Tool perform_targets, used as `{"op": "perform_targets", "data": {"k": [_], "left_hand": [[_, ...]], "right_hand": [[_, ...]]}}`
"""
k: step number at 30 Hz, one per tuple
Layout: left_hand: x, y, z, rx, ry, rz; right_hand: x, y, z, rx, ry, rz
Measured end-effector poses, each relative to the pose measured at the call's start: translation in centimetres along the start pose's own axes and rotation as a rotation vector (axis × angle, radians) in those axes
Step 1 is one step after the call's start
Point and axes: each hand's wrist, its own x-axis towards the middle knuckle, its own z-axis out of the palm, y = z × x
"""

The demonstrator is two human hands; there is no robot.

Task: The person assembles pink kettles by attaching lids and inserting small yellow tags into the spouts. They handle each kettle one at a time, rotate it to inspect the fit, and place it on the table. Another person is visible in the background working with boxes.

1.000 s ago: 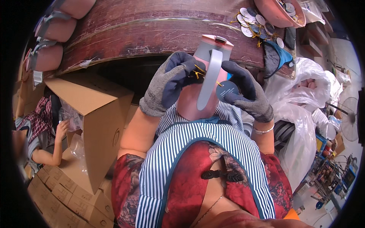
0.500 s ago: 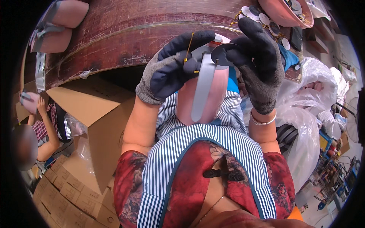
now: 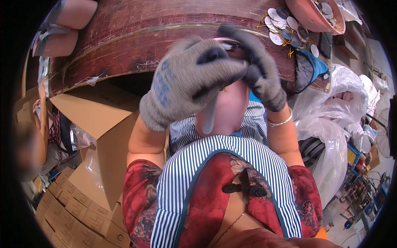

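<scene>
A pink, rounded, cap-like piece (image 3: 230, 108) with a grey strip down its front rests against my lap at the table's edge. Over its upper part, my left hand (image 3: 188, 78) in a grey and dark-coated glove has its fingertips pinched together. My right hand (image 3: 261, 68), gloved alike and blurred, curls close against the left fingertips, with its forefinger reaching above the piece's far rim. A speck of yellow string shows below the left fingers. Whatever the fingertips hold is hidden between them.
Round black and white hang tags (image 3: 285, 27) with yellow strings lie at the table's far right, beside a pink bowl (image 3: 316, 16) and a blue-edged dark cloth (image 3: 310, 70). Pink pieces (image 3: 62, 29) sit far left. A cardboard box (image 3: 99, 107) and plastic bags (image 3: 322, 136) flank me. Another person works at left.
My hands have closed in over the pink piece, the left turning its back upward. The black round tag and yellow string seen between my hands are now hidden. The other person's arms have shifted.
</scene>
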Motion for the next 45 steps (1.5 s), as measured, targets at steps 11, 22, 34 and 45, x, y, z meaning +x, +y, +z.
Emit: {"op": "perform_targets", "data": {"k": [11, 22, 34, 45], "left_hand": [[-4.2, -5.2, 9.7, -0.095, 0.423, -0.459], [-2.7, -3.9, 13.2, -0.705, 0.256, -0.229], [-7.0, -2.8, 4.1, 0.645, 0.16, -0.124], [-10.7, -5.1, 4.1, 0.131, 0.138, -0.297]], "right_hand": [[-1.1, -1.0, 1.8, -0.135, 0.046, 0.225], [-6.2, 1.1, 2.3, -0.333, 0.743, -0.133], [-43.2, -4.7, -6.4, -1.497, -0.05, 1.089], [-41.4, -3.3, -9.6, -1.371, -0.069, 1.242]]}}
